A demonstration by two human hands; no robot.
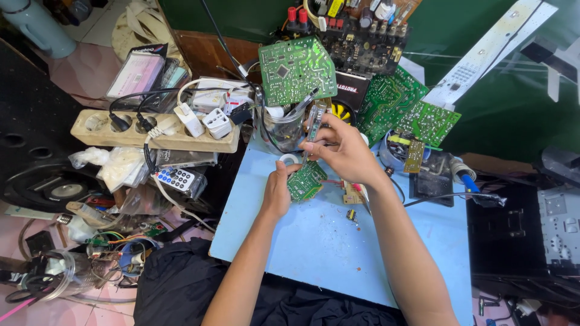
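Note:
My left hand (278,192) grips a small green circuit board (306,180) by its left edge, just above the light blue work mat (314,241). Red wires run from the board to a small tan board (352,194) lying on the mat. My right hand (344,150) holds a translucent pen-shaped tool (315,122) upright, its lower tip coming down towards the small board. A white tape roll (289,160) sits just above my left thumb. A clear jar (285,127) with tools in it stands behind the hands.
Several green circuit boards (297,69) lean at the back. A beige power strip (151,134) with plugs and a small remote (177,179) lie at the left. A soldering iron with a blue handle (468,178) rests at the right, beside a black device (522,232).

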